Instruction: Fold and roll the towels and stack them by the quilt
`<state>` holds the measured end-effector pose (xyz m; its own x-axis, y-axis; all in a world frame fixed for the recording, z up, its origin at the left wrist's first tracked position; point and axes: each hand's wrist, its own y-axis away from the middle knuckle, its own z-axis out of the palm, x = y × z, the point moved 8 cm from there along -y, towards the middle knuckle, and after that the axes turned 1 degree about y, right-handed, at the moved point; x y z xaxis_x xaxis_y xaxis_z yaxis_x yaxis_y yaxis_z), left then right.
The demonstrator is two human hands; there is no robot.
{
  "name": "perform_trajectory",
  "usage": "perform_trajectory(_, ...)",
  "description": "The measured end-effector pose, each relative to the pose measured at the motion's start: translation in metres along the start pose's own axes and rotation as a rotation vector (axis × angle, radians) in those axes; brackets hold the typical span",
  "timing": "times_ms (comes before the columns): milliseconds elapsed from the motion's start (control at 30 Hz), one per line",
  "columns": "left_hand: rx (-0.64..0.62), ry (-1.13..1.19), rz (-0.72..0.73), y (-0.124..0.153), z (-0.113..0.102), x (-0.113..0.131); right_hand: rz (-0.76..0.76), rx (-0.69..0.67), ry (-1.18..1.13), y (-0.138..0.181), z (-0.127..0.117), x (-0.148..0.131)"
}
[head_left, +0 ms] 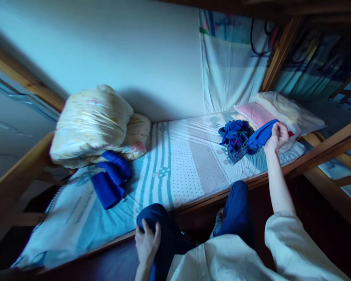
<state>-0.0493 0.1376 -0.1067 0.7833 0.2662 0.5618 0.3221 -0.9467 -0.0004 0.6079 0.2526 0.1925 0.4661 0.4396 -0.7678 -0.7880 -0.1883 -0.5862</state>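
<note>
My right hand (276, 137) grips the edge of a blue garment (261, 134), whose exact kind I cannot make out. The held part stretches up and right from a crumpled pile of blue clothes (236, 136) on the bed. My left hand (148, 240) lies on my left knee with its fingers spread and nothing in it. Several folded blue clothes (111, 181) rest at the left part of the bed, against a folded quilt.
The bed (184, 156) has a striped, dotted sheet and a wooden frame. A yellowish quilt (90, 125) is heaped at the left end. A pink pillow (256, 114) and a pale pillow (289, 113) lie at the right. A wooden post (282, 50) and curtain (231, 66) stand behind.
</note>
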Motion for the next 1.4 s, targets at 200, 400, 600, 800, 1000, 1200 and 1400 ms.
perform_trajectory(200, -0.106, 0.37, 0.387, 0.046, -0.012, 0.141, -0.022, -0.484, -0.014, 0.061, 0.022, -0.119)
perform_trajectory(400, -0.186, 0.724, 0.609, 0.074, -0.059, 0.277, 0.066, -1.254, -0.134, 0.202, 0.034, -0.196)
perform_trajectory(600, -0.574, 0.848, 0.676, 0.078, -0.051, 0.317, 0.154, -1.475, -0.18, 0.278, 0.01, -0.206)
perform_trajectory(800, -0.479, 0.759, 0.527, 0.084, -0.048, 0.279, 0.463, -1.229, -0.096, 0.289, -0.037, -0.147)
perform_trajectory(1000, -0.375, 0.75, 0.292, 0.082, -0.045, 0.235, 0.704, -1.158, -0.032, 0.333, -0.08, -0.105)
perform_trajectory(1200, -0.563, 0.789, 0.423, 0.085, -0.061, 0.251, 0.63, -1.034, -0.076, 0.332, -0.072, -0.124)
perform_trajectory(1400, -0.577, 0.767, 0.606, 0.08, -0.095, 0.279, 0.546, -1.162, -0.119, 0.338, -0.044, -0.151)
